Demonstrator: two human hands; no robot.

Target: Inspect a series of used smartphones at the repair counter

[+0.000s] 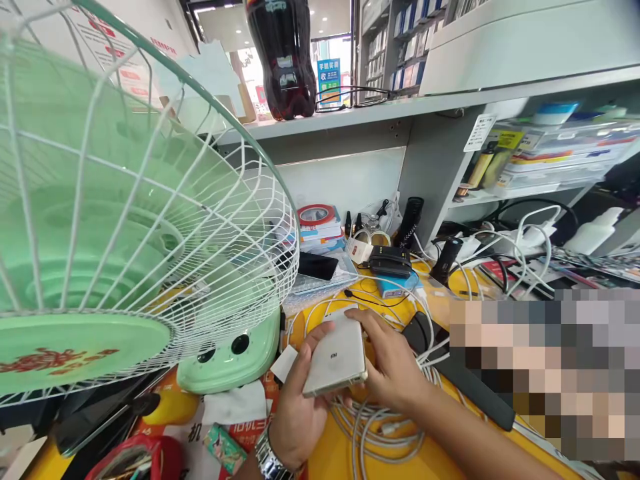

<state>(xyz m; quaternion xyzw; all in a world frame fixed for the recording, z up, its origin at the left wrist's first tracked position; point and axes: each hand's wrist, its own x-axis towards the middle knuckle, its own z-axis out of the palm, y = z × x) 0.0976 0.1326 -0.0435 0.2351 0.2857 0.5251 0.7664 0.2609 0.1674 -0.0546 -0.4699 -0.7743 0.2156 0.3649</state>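
White device (336, 355) held in both hands above the yellow table (430, 457), right of the green fan (165, 220). Left hand (304, 412) grasps it, thumb along its left edge; right hand (393, 363) grips its right side, fingers at the far corner. Cable coil (356, 435) lies on the table, nearer the wearer.

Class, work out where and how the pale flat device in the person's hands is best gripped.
Probably by its left and right side edges, one hand from each side: the pale flat device is a thin rectangular slab, so squeezing across its width should steady it. The left hand and right hand flank it.
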